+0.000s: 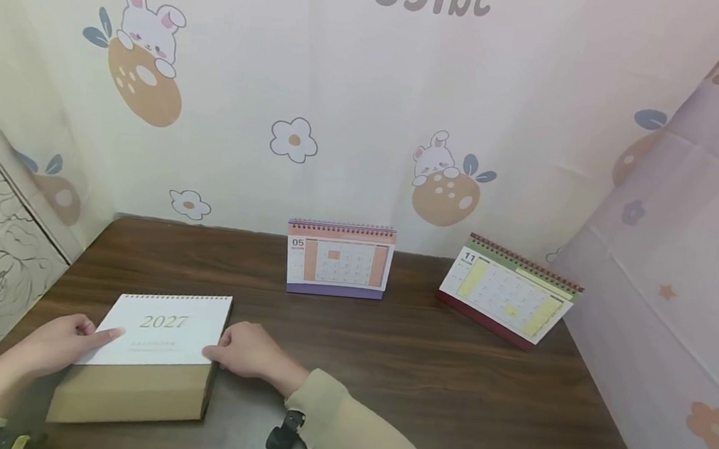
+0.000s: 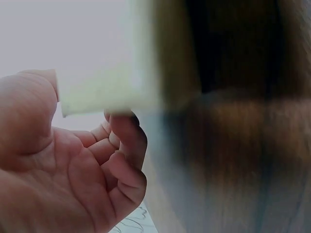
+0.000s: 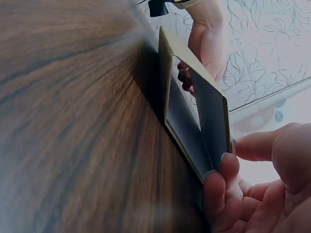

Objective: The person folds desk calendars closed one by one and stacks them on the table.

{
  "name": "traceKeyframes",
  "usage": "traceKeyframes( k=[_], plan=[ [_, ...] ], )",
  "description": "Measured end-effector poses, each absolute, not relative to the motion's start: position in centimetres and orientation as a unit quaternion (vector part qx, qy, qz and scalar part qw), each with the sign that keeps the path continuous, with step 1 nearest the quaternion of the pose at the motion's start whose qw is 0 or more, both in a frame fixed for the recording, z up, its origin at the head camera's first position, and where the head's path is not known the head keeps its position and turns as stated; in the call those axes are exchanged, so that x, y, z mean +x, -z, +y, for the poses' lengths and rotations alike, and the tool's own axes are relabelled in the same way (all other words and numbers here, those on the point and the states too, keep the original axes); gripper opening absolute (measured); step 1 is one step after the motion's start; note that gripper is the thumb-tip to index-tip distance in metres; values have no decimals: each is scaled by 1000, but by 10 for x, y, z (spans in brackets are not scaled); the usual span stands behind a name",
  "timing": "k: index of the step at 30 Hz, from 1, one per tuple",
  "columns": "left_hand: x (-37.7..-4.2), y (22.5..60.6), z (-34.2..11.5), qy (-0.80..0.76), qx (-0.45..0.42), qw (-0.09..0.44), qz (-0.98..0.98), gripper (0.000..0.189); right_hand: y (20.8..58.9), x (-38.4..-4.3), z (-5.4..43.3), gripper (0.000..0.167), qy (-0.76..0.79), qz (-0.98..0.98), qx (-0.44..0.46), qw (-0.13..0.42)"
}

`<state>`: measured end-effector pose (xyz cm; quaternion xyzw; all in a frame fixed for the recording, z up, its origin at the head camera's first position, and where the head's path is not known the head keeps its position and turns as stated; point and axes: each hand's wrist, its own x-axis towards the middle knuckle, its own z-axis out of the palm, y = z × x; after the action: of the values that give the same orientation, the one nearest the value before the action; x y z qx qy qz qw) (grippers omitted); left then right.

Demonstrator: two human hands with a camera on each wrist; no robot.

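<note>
A white desk calendar (image 1: pixel 170 340) marked 2027, with a wire binding along its top and a tan cardboard stand (image 1: pixel 129 391), stands at the left of the table. My left hand (image 1: pixel 56 346) holds its left edge, thumb on the cover and fingers curled behind. At the opposite edge my right hand (image 1: pixel 251 349) pinches the calendar, thumb in front. From the right wrist view, the stand (image 3: pixel 199 73) forms a hollow folded wedge with dark inner faces, and the right fingertips (image 3: pixel 228 165) reach in at its open side. The left wrist view has the calendar blurred above the curled left fingers.
An upright calendar (image 1: pixel 338 262) with a purple base, on page 05, stands at the table's back middle. Another calendar (image 1: pixel 507 293), red-based and on page 11, is angled at the back right. A printed curtain (image 1: pixel 358 96) hangs behind the dark wooden table (image 1: pixel 409 386).
</note>
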<state>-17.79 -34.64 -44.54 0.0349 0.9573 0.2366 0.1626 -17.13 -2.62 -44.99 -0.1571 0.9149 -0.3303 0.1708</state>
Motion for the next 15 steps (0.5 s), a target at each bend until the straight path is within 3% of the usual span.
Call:
traceKeyframes(
  k=[15],
  plan=[
    [-185,452,-354,-220,22,155,963,61,457,-174,-36,17,273,933,-178,155]
  ],
)
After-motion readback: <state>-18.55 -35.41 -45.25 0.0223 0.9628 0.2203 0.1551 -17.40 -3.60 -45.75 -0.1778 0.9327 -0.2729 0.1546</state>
